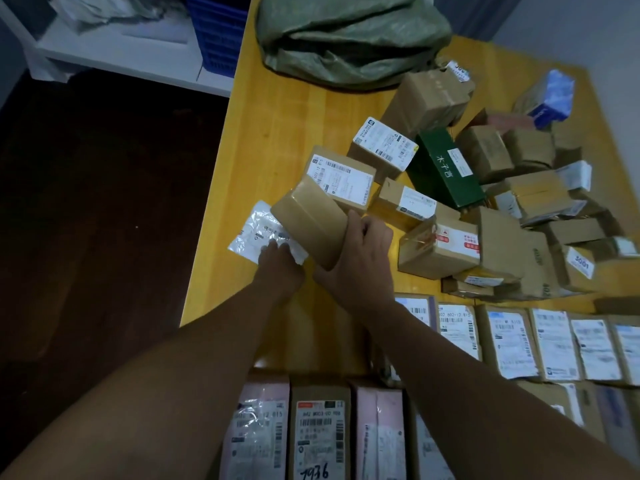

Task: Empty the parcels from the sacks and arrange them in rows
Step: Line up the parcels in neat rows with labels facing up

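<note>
The right hand (360,251) gripped a tilted box (311,223) that might slip onto the nine-o'clock mailer (254,233) pressed by the flat-fingered left hand (277,263).

The person's arms (214,368) show bare from elbow to wrist; the left hand (278,268) and right hand (360,259) are bare too.

Yellow wooden worktop (277,109); olive-green woven sack (349,36); brown cardboard parcels (436,251) bearing white barcode labels; dark-green box (445,168); blue crate (218,32).
</note>
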A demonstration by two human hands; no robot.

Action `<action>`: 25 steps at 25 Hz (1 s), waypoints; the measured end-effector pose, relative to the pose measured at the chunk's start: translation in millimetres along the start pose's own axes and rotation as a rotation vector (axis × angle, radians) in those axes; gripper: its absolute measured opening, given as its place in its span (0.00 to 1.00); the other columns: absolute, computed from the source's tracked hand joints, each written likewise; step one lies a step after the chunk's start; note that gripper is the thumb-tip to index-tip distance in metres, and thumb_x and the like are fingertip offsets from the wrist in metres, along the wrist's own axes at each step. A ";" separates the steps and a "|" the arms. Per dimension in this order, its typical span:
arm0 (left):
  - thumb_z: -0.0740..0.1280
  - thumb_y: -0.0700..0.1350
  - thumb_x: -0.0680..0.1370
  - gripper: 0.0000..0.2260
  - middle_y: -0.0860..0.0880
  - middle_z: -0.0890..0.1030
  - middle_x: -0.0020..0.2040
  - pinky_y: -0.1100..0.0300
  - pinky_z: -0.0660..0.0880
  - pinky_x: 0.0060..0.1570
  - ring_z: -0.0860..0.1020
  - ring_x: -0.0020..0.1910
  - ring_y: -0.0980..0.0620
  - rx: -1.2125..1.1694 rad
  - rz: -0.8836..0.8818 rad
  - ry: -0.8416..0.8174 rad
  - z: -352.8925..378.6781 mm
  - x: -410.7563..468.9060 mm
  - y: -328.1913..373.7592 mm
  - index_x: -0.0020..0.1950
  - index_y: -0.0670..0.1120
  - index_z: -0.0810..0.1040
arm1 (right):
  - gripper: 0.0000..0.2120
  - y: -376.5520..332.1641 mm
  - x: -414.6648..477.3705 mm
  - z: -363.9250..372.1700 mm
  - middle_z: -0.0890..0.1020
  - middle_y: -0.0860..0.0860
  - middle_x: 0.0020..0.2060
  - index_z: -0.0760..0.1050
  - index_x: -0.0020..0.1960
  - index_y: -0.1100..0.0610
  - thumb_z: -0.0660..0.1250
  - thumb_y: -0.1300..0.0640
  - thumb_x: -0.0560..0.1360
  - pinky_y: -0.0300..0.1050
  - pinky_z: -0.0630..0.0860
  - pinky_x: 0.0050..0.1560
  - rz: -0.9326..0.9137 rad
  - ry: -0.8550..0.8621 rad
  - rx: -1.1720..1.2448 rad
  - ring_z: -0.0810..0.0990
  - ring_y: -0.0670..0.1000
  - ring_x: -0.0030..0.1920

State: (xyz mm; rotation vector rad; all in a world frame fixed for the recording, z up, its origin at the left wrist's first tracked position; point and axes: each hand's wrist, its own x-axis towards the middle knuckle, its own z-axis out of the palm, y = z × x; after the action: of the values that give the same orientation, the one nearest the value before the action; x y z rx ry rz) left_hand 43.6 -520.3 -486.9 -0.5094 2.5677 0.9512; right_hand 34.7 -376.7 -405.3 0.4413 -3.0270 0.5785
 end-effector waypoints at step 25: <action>0.65 0.44 0.68 0.25 0.39 0.82 0.58 0.41 0.78 0.48 0.81 0.49 0.41 -1.354 -0.336 -0.147 -29.0 -99.5 55.0 0.66 0.43 0.73 | 0.25 16.7 -57.9 -35.5 0.78 0.52 0.55 0.68 0.66 0.56 0.66 0.40 0.79 0.56 0.80 0.57 0.921 -0.190 1.087 0.79 0.51 0.53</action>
State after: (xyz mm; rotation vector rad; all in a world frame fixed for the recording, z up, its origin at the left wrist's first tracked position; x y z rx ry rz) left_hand 100.0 -480.2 -392.1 -1.0576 1.2853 2.3344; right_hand 84.6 -333.2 -382.9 -1.0322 -2.5799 2.2742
